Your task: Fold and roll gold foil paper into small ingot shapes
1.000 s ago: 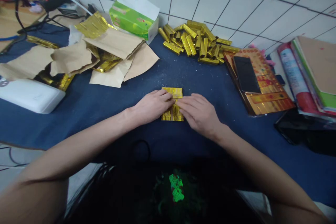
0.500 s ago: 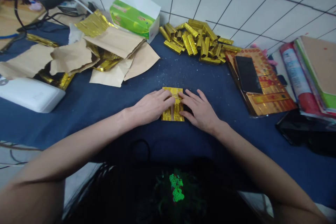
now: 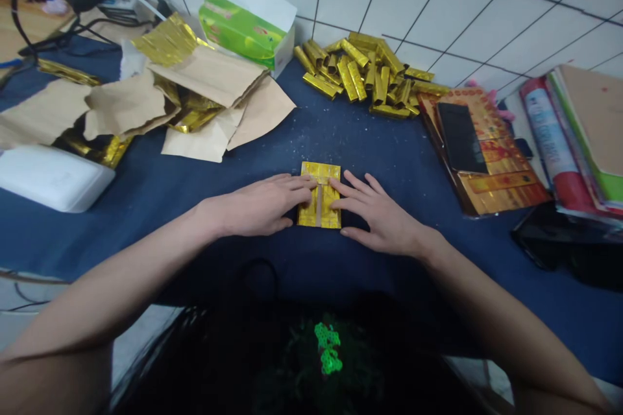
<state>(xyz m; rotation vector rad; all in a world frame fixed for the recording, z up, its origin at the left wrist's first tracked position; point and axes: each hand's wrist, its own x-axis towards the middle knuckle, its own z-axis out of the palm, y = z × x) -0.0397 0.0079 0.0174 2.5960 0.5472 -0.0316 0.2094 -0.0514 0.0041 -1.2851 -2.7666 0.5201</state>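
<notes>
A folded sheet of gold foil paper [image 3: 309,214] lies flat on the dark blue tabletop in front of me, its two side flaps nearly meeting along a narrow pale strip. My left hand [image 3: 260,206] rests at its left side, fingers stretched out and fingertips on the left flap. From the other side my right hand [image 3: 379,214] touches the right flap with spread fingers, the thumb at the lower right corner. Neither hand grips the paper. Farther back by the wall is a heap of rolled gold paper pieces [image 3: 357,74].
Torn brown paper [image 3: 195,81] with gold sheets lies at the left, near a white case [image 3: 56,178] and a green tissue box [image 3: 243,29]. A black phone [image 3: 461,137] rests on an orange-gold pack [image 3: 511,191] at the right, beside a stack of books [image 3: 591,123].
My left hand has slid left and toward me, uncovering more of the paper. The right hand has shifted slightly right and toward me, its fingers more spread. The paper stays in nearly the same place.
</notes>
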